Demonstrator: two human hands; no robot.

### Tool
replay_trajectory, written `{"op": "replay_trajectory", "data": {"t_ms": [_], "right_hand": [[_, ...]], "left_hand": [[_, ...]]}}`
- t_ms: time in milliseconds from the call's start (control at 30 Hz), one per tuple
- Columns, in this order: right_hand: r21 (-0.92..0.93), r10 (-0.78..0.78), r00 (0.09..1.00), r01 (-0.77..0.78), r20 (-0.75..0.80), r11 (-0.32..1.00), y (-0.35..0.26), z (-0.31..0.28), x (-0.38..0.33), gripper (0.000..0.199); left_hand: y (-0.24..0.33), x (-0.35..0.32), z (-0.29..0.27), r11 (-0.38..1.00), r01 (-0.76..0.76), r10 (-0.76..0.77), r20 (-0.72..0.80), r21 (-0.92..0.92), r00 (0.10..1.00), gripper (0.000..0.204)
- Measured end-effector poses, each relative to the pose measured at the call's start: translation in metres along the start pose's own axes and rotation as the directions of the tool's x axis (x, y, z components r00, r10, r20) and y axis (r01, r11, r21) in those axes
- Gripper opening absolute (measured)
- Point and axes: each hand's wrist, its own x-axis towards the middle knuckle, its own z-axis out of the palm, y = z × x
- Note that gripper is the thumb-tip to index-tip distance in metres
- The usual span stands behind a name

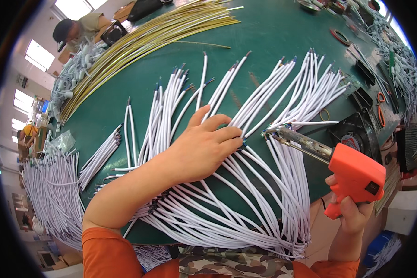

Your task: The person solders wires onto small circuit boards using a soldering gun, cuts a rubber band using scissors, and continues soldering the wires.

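Observation:
Many white cables (162, 116) with stripped, coloured wire ends lie fanned out on the green table (273, 32). My left hand (201, 150) reaches across them from the lower left, its thumb and forefinger closed at the end of a white cable (255, 155). Its other fingers rest over nearby cables. In my right hand (352, 211) is an orange soldering gun (359, 169), gripped by its handle. The gun's metal barrel points left, and its tip is close to cable ends just right of my left fingertips. Contact at the tip cannot be made out.
Yellow-green strips (143, 39) lie across the far left. A dense cable bundle (53, 190) hangs at the left edge. A black stand (356, 132), orange-handled scissors (381, 109) and grey cable pieces (403, 69) are at right. Another person (81, 30) sits across the table.

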Motion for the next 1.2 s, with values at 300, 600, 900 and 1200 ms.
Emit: {"op": "replay_trajectory", "data": {"t_ms": [300, 600, 900, 1200], "right_hand": [[-0.014, -0.047, 0.996, 0.046, -0.081, 0.999, 0.009, -0.02, -0.016, 0.05], [0.037, -0.133, 0.984, 0.139, -0.121, 0.99, -0.02, 0.006, -0.008, 0.057], [0.002, -0.109, 0.971, 0.112, -0.213, 0.994, 0.002, -0.017, -0.018, 0.048], [-0.028, -0.009, 0.992, 0.006, -0.125, 1.0, -0.008, -0.015, -0.016, 0.049]], "left_hand": [[0.002, 0.003, 0.016, 0.994, 0.059, -0.049, -0.116, 0.089, 0.992, 0.046], [-0.003, -0.017, 0.006, 0.996, 0.037, -0.046, -0.112, -0.084, 0.993, 0.029], [-0.108, -0.203, -0.058, 0.579, 0.802, -0.791, -0.138, 0.147, 0.596, 0.02], [-0.101, -0.232, -0.037, 0.671, 0.738, -0.668, -0.377, 0.067, 0.641, 0.012]]}}
